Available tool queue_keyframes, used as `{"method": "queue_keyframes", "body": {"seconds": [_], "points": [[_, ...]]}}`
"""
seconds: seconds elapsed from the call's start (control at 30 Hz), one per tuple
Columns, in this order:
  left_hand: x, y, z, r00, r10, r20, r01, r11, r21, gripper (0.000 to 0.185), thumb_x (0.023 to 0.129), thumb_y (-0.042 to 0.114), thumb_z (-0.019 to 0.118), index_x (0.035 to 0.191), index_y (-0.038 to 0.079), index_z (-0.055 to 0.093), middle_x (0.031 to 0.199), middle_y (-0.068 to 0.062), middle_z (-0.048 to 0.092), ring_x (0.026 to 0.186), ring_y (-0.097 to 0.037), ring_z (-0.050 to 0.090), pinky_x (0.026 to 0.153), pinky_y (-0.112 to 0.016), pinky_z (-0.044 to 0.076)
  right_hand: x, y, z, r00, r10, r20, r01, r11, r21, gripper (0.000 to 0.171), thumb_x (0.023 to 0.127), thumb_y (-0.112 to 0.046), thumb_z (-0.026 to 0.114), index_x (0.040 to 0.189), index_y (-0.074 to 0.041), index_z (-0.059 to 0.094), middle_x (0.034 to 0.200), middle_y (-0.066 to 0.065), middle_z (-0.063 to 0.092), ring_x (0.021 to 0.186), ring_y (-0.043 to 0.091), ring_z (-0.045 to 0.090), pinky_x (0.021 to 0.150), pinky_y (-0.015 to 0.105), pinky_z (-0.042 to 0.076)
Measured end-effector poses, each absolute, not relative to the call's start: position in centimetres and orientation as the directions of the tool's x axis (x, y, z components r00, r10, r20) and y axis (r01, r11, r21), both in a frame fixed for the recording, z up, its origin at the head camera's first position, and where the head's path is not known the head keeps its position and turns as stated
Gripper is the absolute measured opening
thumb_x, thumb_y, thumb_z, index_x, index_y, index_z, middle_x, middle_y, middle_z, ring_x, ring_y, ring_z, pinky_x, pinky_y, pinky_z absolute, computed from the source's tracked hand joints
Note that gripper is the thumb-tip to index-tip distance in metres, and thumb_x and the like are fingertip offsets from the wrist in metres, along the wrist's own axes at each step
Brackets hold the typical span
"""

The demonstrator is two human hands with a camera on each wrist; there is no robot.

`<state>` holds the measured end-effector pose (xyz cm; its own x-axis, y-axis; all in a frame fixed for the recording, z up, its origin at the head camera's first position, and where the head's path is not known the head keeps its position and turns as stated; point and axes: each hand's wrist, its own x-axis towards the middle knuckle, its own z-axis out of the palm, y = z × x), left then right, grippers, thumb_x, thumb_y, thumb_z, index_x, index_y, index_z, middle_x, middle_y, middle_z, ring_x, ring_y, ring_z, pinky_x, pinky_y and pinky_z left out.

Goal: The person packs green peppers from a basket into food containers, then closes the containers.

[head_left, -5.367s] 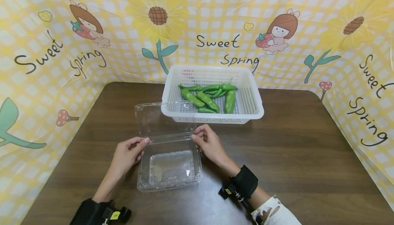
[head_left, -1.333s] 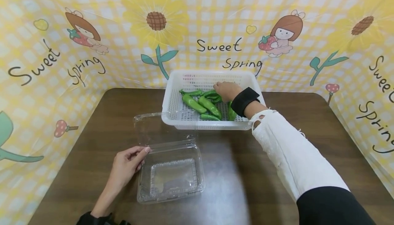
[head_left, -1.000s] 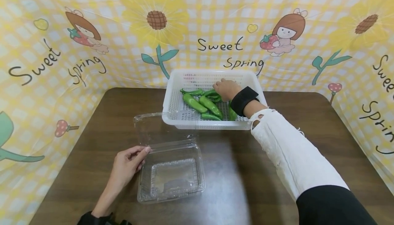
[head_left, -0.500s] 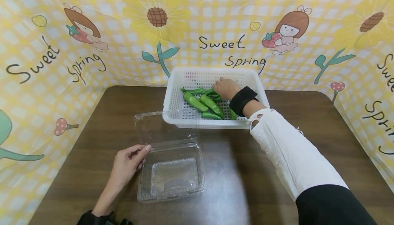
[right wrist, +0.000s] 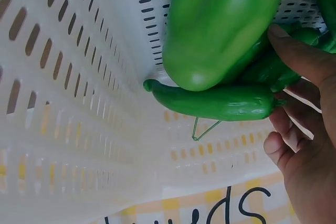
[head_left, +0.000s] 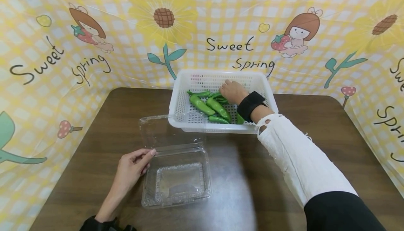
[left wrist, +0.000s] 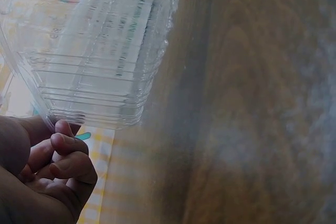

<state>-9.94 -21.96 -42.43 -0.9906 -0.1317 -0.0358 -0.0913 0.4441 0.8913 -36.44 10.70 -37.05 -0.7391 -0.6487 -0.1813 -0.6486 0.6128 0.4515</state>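
Note:
A hinged clear plastic clamshell box (head_left: 180,178) stands opened on the table, its lid (head_left: 170,131) tilted up at the back. The left hand (head_left: 130,169) pinches the box's left edge near the hinge, thumb on top; the left wrist view shows the box's ridged side (left wrist: 100,77). Behind it, a white perforated basket (head_left: 217,127) holds several green peppers (head_left: 201,105). The right hand (head_left: 233,92) reaches into it, with its fingertips hidden in the head view. In the right wrist view its thumb and fingers curl round the end of a slim green pepper (right wrist: 215,100) beside a wide one (right wrist: 220,19).
The brown wooden table (head_left: 303,146) carries the box and basket. A yellow checked cloth (head_left: 126,41) with printed flowers and lettering hangs behind and at both sides. The lid's back edge overlaps the basket's front left corner. A thin green wire-like loop (right wrist: 202,129) shows below the slim pepper.
Earlier both hands held the clamshell box; the right hand has since left it and reached into the basket. Over the last second both hands stay nearly still, while the head view shifts slightly.

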Motion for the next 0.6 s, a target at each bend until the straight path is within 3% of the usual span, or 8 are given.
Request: {"method": "queue_keyframes", "body": {"seconds": [0.6], "points": [[-9.81, -22.16, -42.69, -0.990, -0.139, -0.024, -0.084, 0.445, 0.892, 0.028, 0.094, 0.036, 0.068, 0.099, 0.009, 0.075, 0.061, 0.001, 0.058, 0.049, -0.006, 0.049, 0.043, -0.022, 0.043, -36.32, 11.39, -36.77, -0.745, -0.650, -0.149, -0.655, 0.670, 0.349, 0.026, 0.091, -0.011, 0.068, 0.113, 0.000, 0.062, 0.104, 0.014, 0.066, 0.096, 0.029, 0.057, 0.086, 0.040, 0.052]]}}
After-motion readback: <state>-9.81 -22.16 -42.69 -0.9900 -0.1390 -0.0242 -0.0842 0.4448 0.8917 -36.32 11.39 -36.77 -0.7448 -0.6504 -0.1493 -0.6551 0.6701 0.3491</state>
